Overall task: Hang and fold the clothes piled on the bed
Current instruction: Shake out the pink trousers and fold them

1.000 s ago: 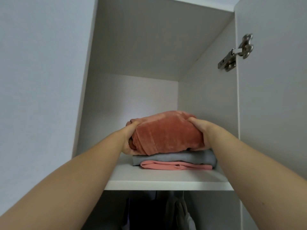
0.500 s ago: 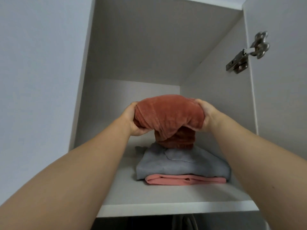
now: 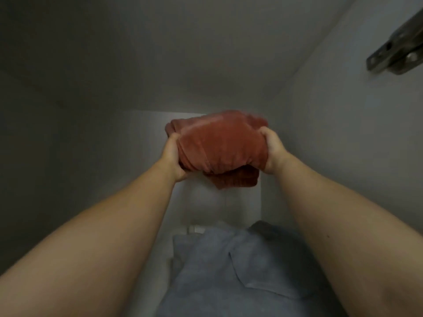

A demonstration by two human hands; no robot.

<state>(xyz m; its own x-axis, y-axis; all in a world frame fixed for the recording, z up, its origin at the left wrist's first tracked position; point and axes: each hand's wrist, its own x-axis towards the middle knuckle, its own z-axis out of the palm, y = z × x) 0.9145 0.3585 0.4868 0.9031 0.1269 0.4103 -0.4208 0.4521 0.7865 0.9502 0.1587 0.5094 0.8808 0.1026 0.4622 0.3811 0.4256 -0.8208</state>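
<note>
1. The folded rust-red garment (image 3: 220,145) is now lifted clear above the grey folded garment (image 3: 240,271), deep in the wardrobe compartment (image 3: 332,133); a second ago it rested on that stack.
2. The left hand (image 3: 174,159) and right hand (image 3: 272,152) clamp its two ends.
3. Judging by this, it is being re-seated, not yet stored.
4. The view has moved closer; the hinge (image 3: 396,53) looms larger.

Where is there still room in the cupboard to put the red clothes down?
Both the left hand and the right hand hold the red bundle up. Bare shelf shows behind the grey folded garment, towards the back wall. A narrow strip lies left of the grey one. The near middle is crowded by it.
</note>
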